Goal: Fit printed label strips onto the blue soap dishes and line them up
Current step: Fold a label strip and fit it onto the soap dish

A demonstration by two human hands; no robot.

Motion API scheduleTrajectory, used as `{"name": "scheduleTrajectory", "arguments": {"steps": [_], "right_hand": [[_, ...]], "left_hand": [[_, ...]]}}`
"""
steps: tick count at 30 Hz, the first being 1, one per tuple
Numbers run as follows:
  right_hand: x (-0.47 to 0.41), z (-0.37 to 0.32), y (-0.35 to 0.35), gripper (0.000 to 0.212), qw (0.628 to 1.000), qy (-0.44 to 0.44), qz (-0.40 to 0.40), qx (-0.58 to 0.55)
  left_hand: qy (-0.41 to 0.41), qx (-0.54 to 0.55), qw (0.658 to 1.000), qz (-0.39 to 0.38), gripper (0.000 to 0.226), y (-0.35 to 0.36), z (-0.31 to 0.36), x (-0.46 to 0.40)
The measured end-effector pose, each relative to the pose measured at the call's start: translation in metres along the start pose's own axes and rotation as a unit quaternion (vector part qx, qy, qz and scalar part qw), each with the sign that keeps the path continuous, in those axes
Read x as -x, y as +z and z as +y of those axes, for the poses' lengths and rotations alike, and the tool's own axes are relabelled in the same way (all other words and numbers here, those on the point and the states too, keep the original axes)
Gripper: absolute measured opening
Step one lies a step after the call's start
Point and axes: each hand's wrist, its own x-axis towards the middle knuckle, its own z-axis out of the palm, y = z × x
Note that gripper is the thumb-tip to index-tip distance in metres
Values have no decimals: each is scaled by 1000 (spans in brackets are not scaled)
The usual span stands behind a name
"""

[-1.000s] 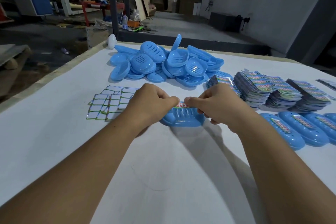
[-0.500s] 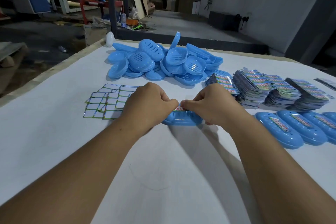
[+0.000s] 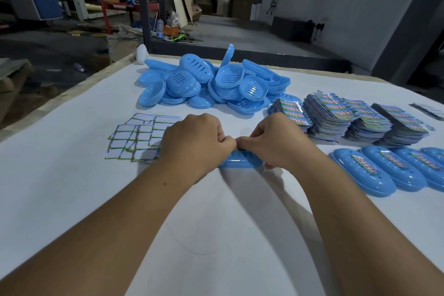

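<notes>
Where the head view looks down, a white cloth-covered surface point(image 3: 72, 187) carries a loose heap of glossy blue plastic soap dishes point(image 3: 211, 84), oval, slotted, some tipped on edge. Right of the heap stand stacks of shiny printed label strips point(image 3: 348, 115), fanned and multicoloured. Left of the hands lie flat white cards with green borders point(image 3: 137, 137), overlapping. At far right, a row of finished dishes point(image 3: 374, 170) lies bottom-up, side by side and touching, each with a strip across its back.

Versus 1.0 s ago: the soap dish being worked point(image 3: 240, 162) then showed its ribbed inside and a strip between the thumbs; now only its smooth near wall shows below the knuckles, and the strip is hidden. The knuckles have closed together.

Left hand point(image 3: 194, 142): fingers curled tight, gripping the dish's left end. Right hand point(image 3: 276, 142): fingers point(image 3: 269, 166) curled round the dish's right end, thumb tip meeting the left thumb above the dish's middle. The dish sits on the surface between both hands, just in front of the cards.
</notes>
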Motion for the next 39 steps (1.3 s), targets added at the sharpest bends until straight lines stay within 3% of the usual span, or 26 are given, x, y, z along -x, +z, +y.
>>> {"name": "scheduleTrajectory", "arguments": {"steps": [10,19,27,31,39], "right_hand": [[3,-5,0,46,991,-37,36,123],[3,5,-3,61,989,-30,56,132],[2,13,-10,66,991,-112,-67,-13],[5,8,-7,85,981,-141,-131,-29],[10,10,-2,84,989,-106,-85,63]], "left_hand": [[56,-100,993,38,35,-2,1,1],[24,-57,998,3,38,-2,-4,1],[-8,-2,1000,20,19,-3,-10,-6],[-7,19,999,41,18,-5,-13,-7],[-12,46,998,38,19,-6,-11,-4]]}}
